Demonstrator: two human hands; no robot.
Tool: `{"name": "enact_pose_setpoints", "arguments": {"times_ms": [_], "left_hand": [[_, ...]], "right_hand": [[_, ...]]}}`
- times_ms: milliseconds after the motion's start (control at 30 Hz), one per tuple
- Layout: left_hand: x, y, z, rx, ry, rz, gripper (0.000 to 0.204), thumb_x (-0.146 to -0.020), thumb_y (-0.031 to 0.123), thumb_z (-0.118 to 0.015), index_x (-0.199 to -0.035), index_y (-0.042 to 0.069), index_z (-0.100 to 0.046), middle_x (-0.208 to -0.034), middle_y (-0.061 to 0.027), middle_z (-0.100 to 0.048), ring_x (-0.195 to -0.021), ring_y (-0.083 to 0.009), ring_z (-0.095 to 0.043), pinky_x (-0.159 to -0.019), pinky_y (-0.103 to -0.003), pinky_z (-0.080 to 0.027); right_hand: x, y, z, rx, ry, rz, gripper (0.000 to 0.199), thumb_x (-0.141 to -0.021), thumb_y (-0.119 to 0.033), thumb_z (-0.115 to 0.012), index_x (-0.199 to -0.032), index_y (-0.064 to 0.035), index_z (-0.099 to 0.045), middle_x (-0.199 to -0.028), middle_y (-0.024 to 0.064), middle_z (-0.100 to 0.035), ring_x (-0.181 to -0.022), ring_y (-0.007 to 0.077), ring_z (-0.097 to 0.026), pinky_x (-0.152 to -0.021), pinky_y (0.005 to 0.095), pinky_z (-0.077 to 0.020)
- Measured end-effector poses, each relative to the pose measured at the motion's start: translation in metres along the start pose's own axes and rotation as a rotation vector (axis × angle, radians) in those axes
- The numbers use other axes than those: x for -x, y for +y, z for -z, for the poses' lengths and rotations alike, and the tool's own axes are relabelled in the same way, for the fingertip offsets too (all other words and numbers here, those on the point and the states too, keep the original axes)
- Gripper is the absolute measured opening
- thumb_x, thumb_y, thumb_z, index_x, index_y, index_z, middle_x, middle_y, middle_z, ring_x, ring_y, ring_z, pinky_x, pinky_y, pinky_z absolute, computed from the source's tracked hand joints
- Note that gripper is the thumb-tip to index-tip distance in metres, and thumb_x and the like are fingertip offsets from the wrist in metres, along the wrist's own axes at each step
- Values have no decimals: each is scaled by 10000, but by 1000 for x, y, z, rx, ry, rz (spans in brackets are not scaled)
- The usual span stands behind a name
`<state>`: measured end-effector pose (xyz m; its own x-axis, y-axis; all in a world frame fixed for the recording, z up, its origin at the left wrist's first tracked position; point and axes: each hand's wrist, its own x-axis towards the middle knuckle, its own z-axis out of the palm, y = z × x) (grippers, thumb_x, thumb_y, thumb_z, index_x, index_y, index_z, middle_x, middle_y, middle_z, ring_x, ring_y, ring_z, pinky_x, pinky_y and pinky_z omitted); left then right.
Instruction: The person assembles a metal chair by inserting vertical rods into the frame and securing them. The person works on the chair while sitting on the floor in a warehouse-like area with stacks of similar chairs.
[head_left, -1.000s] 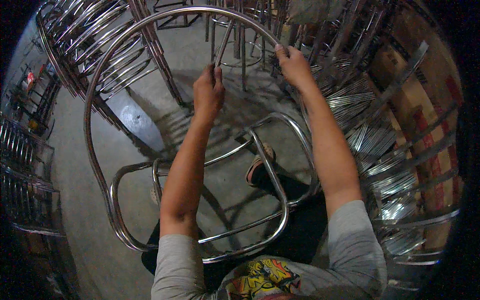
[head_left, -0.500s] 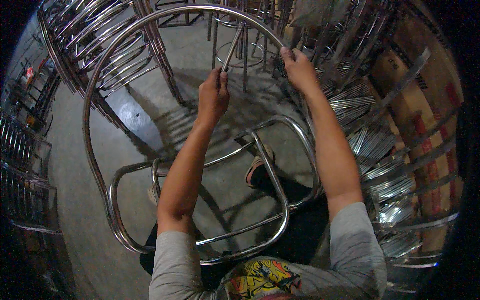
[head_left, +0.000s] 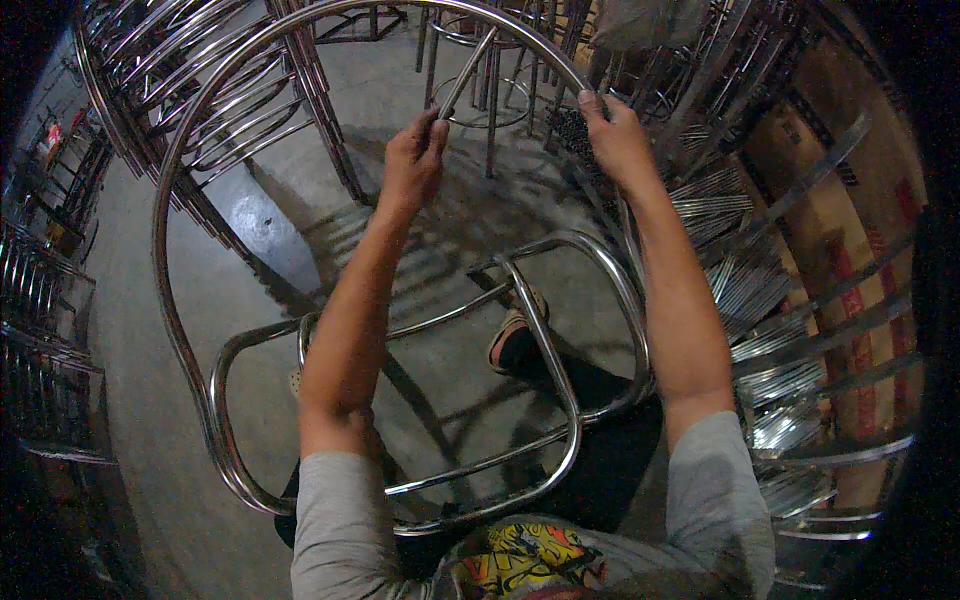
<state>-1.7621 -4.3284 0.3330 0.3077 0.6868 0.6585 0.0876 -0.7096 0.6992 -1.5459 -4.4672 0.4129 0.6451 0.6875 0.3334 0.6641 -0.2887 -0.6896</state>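
Note:
A shiny bent-tube metal chair frame point(head_left: 162, 230) lies across my lap, its large hoop arching up and away from me. My right hand point(head_left: 622, 148) is closed round the hoop's right side, thumb on top. My left hand point(head_left: 412, 165) pinches the near end of a short thin metal rod point(head_left: 468, 73). The rod's far end meets the hoop near its top; whether it is fixed there I cannot tell. Closer to my body, the frame's rounded lower loops point(head_left: 548, 350) rest over my dark-clad legs, partly hidden by my left forearm.
Stacked metal chair frames point(head_left: 240, 110) stand at the far left, with more racks point(head_left: 50, 350) along the left edge. A round-ringed metal stool point(head_left: 490, 120) stands ahead. Bundles of thin metal rods point(head_left: 745, 290) and brown cardboard point(head_left: 845, 260) line the right side. Concrete floor point(head_left: 150, 480) lies below.
The frame's hoop has shifted slightly up and its left side has moved left. My left hand has moved a little left, my right hand a little right; both keep their grip.

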Motion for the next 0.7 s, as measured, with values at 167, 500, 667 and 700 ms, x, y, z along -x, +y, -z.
{"name": "enact_pose_setpoints", "arguments": {"times_ms": [167, 500, 667, 700], "left_hand": [[-24, -7, 13, 64, -148, 94, 321, -972, 260, -529, -1173, 12, -570, -891, -170, -649, -802, -212, -610, -748, -331, -469], [-37, 5, -4, -125, -27, 66, 298, -978, 246, -516, -1185, 37, -568, -905, -201, -663, -798, -273, -659, -710, -368, -494], [-32, -2, -29, -69, 65, -30, 320, -981, 301, -500, -1023, -6, -581, -842, -214, -638, -739, -330, -626, -667, -397, -471], [-28, -1, -39, -62, 45, 6, 341, -982, 318, -495, -969, -12, -579, -815, -215, -628, -708, -329, -605, -652, -403, -458]], "right_hand": [[5, -4, 1, 18, 30, -9, 724, -928, -556, -469, -1308, 60, -489, -1286, 298, -524, -1224, 412, -500, -1042, 443, -375], [4, -4, 1, 4, 51, 63, 692, -934, -533, -473, -1284, 64, -505, -1251, 298, -549, -1193, 423, -522, -1015, 441, -396], [5, -8, 0, -2, 50, 31, 701, -924, -550, -475, -1284, 51, -512, -1240, 301, -555, -1190, 431, -521, -1012, 448, -399], [6, -9, 0, -4, 63, 47, 701, -922, -552, -475, -1283, 47, -515, -1234, 301, -559, -1186, 432, -525, -1011, 450, -400]]}}
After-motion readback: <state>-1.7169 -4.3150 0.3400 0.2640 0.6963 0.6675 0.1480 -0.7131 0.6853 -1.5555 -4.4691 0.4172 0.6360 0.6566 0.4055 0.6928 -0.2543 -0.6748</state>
